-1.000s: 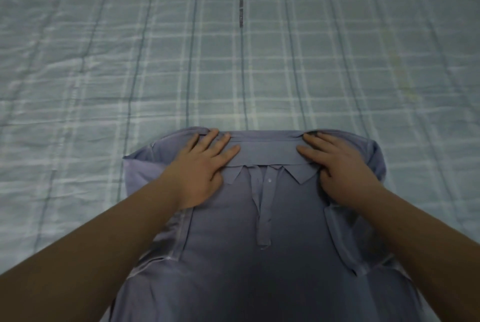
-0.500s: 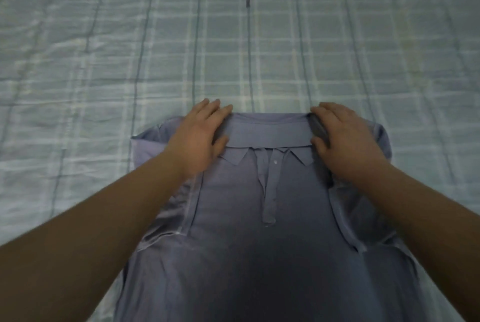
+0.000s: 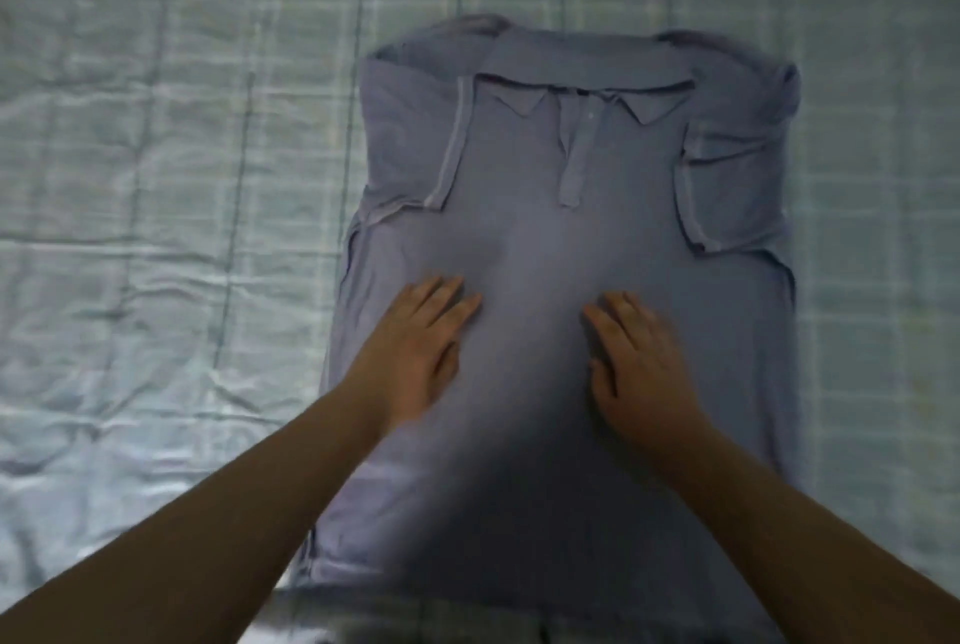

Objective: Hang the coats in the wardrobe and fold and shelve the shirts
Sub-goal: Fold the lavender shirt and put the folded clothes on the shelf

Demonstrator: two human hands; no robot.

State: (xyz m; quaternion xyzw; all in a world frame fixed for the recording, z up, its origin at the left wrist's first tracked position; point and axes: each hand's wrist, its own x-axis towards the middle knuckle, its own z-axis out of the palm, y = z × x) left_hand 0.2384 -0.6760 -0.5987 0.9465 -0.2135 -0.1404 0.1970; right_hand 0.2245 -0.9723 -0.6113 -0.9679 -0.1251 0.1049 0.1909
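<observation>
Both forearms (image 3: 197, 529) cut off below.

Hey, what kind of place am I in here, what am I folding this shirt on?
Most likely a bedroom: the shirt lies on what looks like a bed, covered by a pale plaid quilted bedspread that fills the view. Both hands rest flat on the shirt.

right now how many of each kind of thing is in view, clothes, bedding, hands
shirts: 1, a blue-grey polo shirt lying collar up, sleeves folded in
bed covers: 1, a pale checked bedspread
hands: 2, left hand and right hand, both flat on the shirt
total: 4
</observation>
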